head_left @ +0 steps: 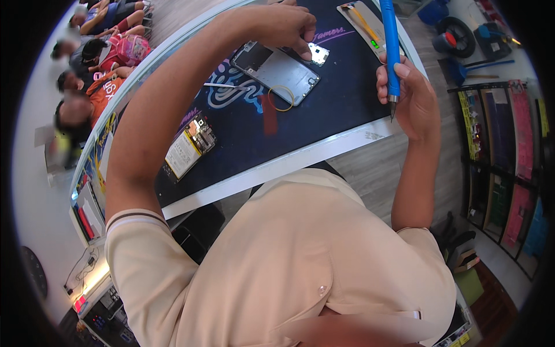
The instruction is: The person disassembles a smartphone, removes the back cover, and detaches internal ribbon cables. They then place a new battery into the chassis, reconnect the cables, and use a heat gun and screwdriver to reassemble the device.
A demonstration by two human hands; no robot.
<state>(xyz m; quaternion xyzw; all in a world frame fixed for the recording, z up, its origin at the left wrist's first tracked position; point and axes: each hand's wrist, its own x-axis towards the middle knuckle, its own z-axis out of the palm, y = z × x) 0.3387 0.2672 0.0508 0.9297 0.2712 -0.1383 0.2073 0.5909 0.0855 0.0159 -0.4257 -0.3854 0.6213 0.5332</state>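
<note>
Head view: right hand [413, 95] grips blue screwdriver [391, 43]; left hand [283, 26] touches opened phone [277, 69].

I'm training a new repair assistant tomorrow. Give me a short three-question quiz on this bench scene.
1. True or false: the right hand holds a blue screwdriver with its tip pointing down.
2. What is the left hand touching? A) the yellow rubber band B) the small silver part at the opened phone's edge C) the battery
3. Fill in: the yellow rubber band lies partly on the phone and partly on the dark ____.

Key: 1 true; 2 B; 3 mat
</note>
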